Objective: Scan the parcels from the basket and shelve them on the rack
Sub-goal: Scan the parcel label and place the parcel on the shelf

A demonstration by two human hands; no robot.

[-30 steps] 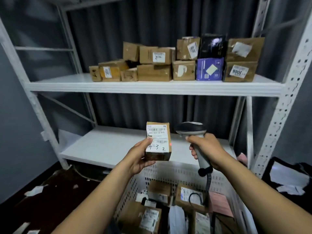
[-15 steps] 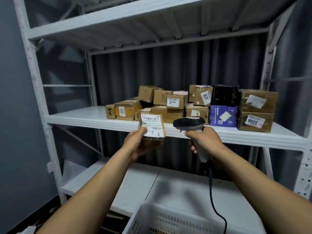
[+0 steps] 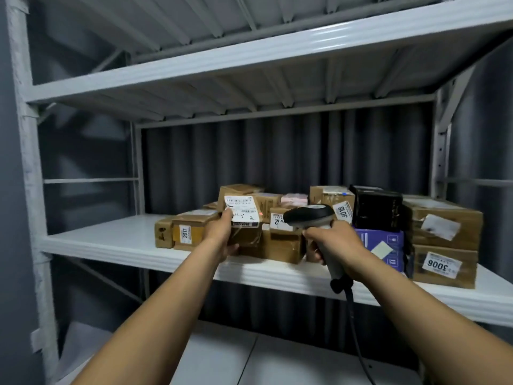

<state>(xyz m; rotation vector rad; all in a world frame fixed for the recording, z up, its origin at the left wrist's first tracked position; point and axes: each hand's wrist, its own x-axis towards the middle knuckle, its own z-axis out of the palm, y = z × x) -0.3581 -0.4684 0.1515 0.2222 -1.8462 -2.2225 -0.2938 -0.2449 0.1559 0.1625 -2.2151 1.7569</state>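
Parcel (image 3: pixel 245 232) with a white label is held upright by the left hand (image 3: pixel 222 240). The fingers are curled round its lower part and the thumb is pressed on the label's left edge. It is placed in front of the stacked boxes (image 3: pixel 280 245) on the rack's middle shelf (image 3: pixel 105 243); whether the shelf is touched cannot be told. At its 3 o'clock, just beside it, a scanner (image 3: pixel 308 215) is gripped by the right hand (image 3: pixel 336 243), with the fingers wrapped round the handle. A red dot is seen at the label's right edge. A cable (image 3: pixel 354 315) is hung from the handle toward 6 o'clock.
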